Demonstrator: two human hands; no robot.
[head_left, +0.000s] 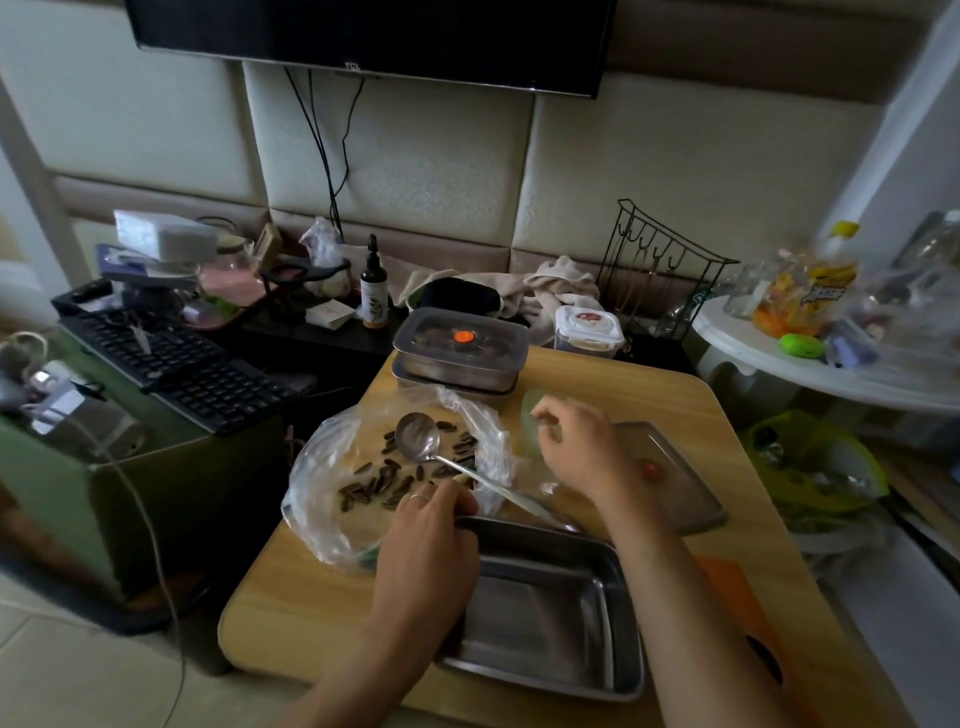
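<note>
The wooden bench (311, 597) has rounded corners. Its near left part is bare, and its left edge drops to the floor beside a green box (104, 467). Near the middle a steel tray (545, 623) lies close to the near edge, partly under both forearms, so little free room is left on the right.

Just past the tray, the left hand (426, 540) has its fingers (441, 501) curled together and clamped on the near rim of the plastic bag (322, 509). The bag lies open on the left half of the bench, with dark seeds (384, 478) inside. A spoon (417, 436) lies over the bag, its handle running toward the tray rim, just beside the left fingertips.

The right hand (576, 452) hangs a little farther away, with the fingers bent and thumb close to forefinger. I cannot tell if it holds something. A flat lid (680, 483) with an orange dot lies right of it.

At the far edge stands a lidded steel container (460, 353), and beyond it a white box (589, 325). The keyboard (171, 364) is far left. The bottle (375, 291) has a label and the television (363, 36) a small mark, both too small to read.
</note>
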